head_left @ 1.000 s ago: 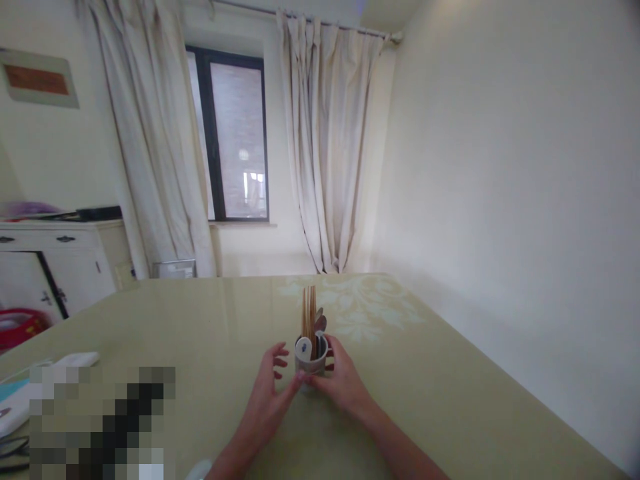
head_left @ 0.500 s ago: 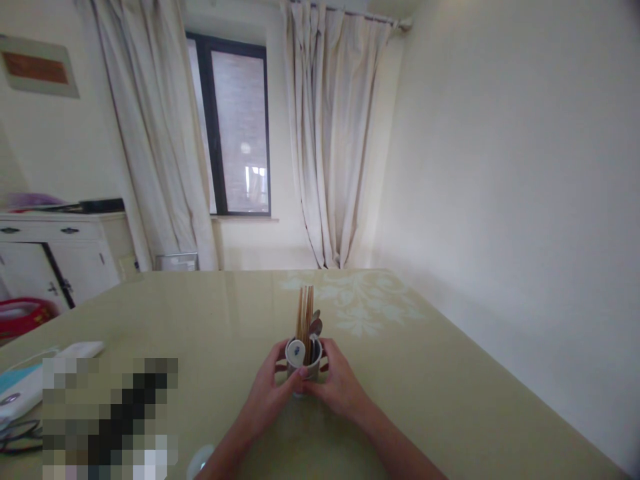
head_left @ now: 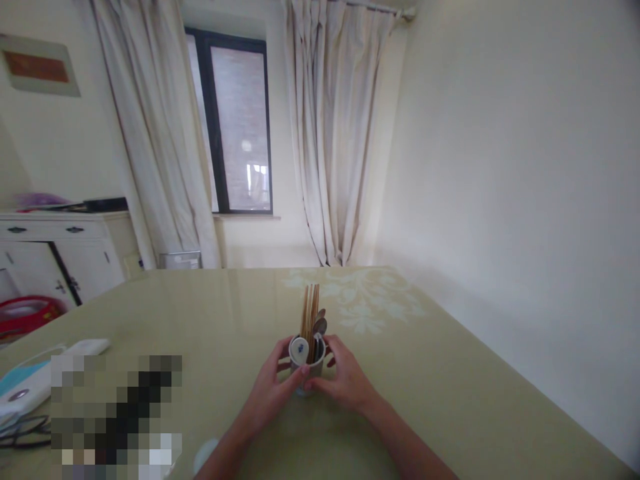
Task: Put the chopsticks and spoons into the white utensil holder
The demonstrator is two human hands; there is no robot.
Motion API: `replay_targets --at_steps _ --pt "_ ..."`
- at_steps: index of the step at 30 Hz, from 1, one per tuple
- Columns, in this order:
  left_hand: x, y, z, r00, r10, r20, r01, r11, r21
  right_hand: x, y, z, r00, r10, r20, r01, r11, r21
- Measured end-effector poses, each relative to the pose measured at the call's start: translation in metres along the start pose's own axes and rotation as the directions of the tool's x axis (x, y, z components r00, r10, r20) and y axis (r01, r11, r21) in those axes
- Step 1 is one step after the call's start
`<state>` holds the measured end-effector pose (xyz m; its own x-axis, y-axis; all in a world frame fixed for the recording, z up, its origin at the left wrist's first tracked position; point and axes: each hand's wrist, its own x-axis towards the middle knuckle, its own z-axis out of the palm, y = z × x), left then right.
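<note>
A light-coloured utensil holder [head_left: 317, 371] stands upright on the table in front of me. In it are several wooden chopsticks [head_left: 311, 308], metal spoons [head_left: 321, 325] leaning right, and a white spoon with a blue mark [head_left: 299, 349] at the front left of the rim. My left hand [head_left: 278, 373] is wrapped round the holder's left side, thumb across the front. From the right, my right hand [head_left: 345, 373] curves round the other side, its thumb near the left one and its fingertips at the rim. Fingers behind the holder are partly hidden.
The pale green table [head_left: 450, 387] has a floral pattern at its far end. To the left lie a white device [head_left: 40, 383], dark cables [head_left: 25, 430] and a blurred-out patch. A round whitish thing [head_left: 204, 455] is partly behind my left forearm. A wall borders the right side.
The holder and both hands appear slightly further right, along with the whole view, which has shifted a little. My right hand's fingers look a little looser round the holder.
</note>
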<state>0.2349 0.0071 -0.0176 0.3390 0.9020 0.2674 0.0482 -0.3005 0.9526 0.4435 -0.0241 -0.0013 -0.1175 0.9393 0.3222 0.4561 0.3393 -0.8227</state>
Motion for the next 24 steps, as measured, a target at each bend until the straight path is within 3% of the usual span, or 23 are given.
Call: replay_targets --at_steps 19,24 --pt "0.001 0.003 -0.008 0.999 -0.012 0.043 0.013 1.0 -0.023 0.002 0.008 0.0 0.998 -0.065 0.011 0.066 0.997 -0.037" --pt "0.002 0.004 -0.016 0.999 0.024 -0.037 -0.023 1.0 0.011 0.002 0.008 -0.003 0.993 -0.108 0.049 0.112 0.99 -0.087"
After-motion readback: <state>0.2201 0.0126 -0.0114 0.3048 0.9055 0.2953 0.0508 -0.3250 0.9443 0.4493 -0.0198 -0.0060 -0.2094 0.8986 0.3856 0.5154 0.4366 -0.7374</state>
